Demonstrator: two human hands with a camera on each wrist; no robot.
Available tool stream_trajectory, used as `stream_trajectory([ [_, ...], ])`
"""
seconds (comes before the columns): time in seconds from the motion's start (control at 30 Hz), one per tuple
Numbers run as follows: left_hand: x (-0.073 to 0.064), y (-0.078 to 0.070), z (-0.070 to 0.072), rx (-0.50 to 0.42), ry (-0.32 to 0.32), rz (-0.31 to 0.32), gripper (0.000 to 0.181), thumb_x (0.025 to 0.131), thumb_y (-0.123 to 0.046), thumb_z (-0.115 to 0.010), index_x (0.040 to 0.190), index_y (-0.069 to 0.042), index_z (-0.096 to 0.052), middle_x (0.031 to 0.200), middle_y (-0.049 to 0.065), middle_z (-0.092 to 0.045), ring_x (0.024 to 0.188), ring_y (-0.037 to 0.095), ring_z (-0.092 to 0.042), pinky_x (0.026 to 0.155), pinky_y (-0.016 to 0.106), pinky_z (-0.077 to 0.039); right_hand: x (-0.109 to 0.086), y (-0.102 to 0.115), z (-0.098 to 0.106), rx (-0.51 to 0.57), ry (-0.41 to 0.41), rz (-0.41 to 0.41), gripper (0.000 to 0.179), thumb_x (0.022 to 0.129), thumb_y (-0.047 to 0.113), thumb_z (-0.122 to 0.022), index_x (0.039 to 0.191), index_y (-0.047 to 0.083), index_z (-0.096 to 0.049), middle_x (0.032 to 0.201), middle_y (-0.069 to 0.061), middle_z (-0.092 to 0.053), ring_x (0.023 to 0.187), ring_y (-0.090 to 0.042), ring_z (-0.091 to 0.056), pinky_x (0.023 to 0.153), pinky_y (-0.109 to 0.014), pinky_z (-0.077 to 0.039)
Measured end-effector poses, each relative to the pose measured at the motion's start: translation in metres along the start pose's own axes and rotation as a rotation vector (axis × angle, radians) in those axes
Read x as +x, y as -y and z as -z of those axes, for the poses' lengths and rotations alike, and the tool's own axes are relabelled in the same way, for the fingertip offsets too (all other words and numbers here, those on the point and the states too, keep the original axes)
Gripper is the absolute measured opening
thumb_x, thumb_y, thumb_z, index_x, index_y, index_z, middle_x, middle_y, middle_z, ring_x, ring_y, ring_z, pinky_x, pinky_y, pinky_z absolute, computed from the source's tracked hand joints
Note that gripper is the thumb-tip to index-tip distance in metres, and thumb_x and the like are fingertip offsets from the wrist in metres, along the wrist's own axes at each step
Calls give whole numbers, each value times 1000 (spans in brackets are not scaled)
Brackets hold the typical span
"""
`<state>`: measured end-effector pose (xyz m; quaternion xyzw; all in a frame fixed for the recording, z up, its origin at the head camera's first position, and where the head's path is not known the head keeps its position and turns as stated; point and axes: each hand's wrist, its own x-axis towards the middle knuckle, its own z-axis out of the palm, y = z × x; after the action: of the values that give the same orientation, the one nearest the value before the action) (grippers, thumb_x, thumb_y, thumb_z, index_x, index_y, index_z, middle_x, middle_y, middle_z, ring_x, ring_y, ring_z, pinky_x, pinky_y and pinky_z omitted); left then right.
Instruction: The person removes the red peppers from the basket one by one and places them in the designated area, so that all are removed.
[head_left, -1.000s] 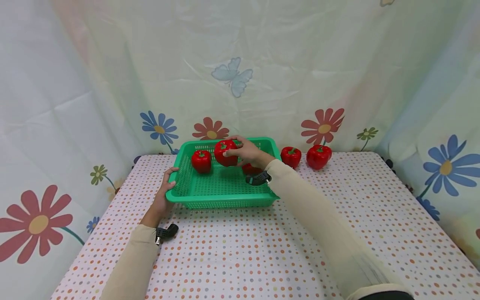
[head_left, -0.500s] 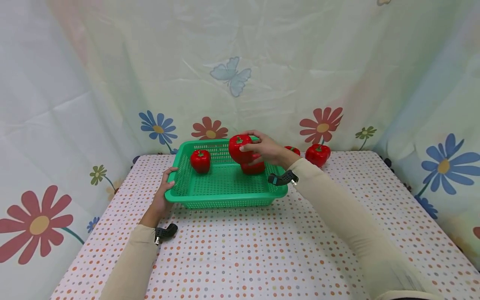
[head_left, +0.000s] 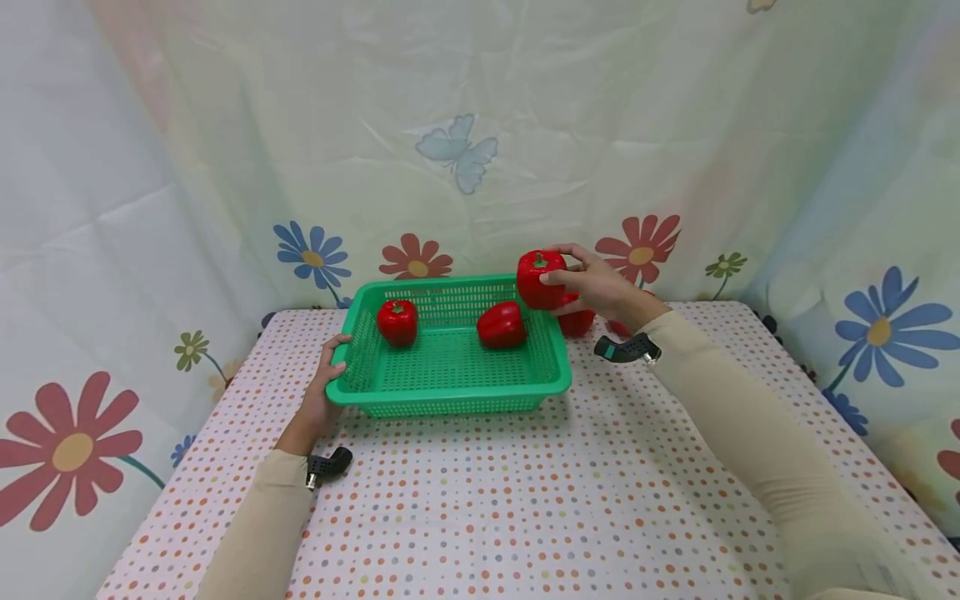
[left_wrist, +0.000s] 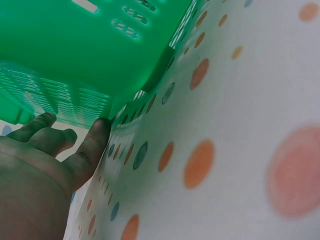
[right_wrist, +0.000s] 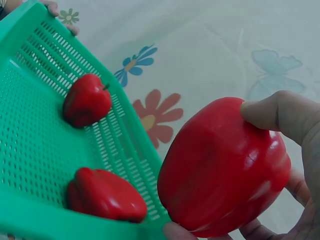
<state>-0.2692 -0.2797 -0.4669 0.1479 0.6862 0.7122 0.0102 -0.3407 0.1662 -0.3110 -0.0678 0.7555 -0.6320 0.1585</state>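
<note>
My right hand holds a red bell pepper above the right rim of a green plastic basket. The right wrist view shows the thumb on one side of this bell pepper and fingers round the other. At the basket's left end my left hand grips the rim; from below, the left wrist view has its fingers against the slotted wall. Inside the basket, one bell pepper stands upright at the left, and another bell pepper lies on its side at the right.
Just right of the basket a bell pepper sits on the dotted tablecloth. Beyond it another bell pepper is mostly hidden behind my right hand and wrist. A flowered curtain hangs behind the table.
My right hand has carried the bell pepper rightward and up, from over the basket's middle to its right rim. The left hand has stayed at the left rim.
</note>
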Motion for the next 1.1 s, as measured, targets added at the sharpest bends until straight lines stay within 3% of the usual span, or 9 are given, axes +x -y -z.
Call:
stream_trajectory([
  [0.2,-1,-2,-2,4,1,1,47,99,-28,-29,144,-29,-20,160,8,-4,140,39,-23,98,33,-40,-13,-5,20,-61,-60,13,73,90,28,-71,150,27,-28,149,-15,-31,134,-38,-36,92,-53,-51],
  [0.47,0,-2,-2,-21,8,0,45,99,-26,-28,144,-28,-21,159,10,-7,136,37,-26,95,27,-44,-36,-9,57,-130,-135,61,75,92,32,-69,152,27,-24,152,-12,-30,133,-34,-35,92,-51,-51],
  [0.73,-1,0,-1,-17,14,-33,45,100,-29,-30,144,-27,-21,158,11,-7,134,34,-28,95,27,-45,-52,-21,102,-109,-244,101,68,92,36,-66,149,31,-28,128,12,-41,118,-18,-42,84,-39,-57],
  [0.93,-1,1,-1,-17,19,-73,42,101,-35,-34,142,-32,-27,157,15,-8,130,29,-35,94,26,-46,-62,-37,134,-146,-365,87,78,90,44,-66,153,37,-21,147,2,-32,113,-13,-43,78,-30,-58],
  [1.1,-2,-2,-2,-13,7,-29,44,100,-31,-30,144,-29,-22,160,11,-6,135,33,-29,95,26,-46,-66,-56,151,-101,-417,65,82,88,44,-67,154,38,-19,152,0,-27,111,-12,-41,73,-24,-57],
])
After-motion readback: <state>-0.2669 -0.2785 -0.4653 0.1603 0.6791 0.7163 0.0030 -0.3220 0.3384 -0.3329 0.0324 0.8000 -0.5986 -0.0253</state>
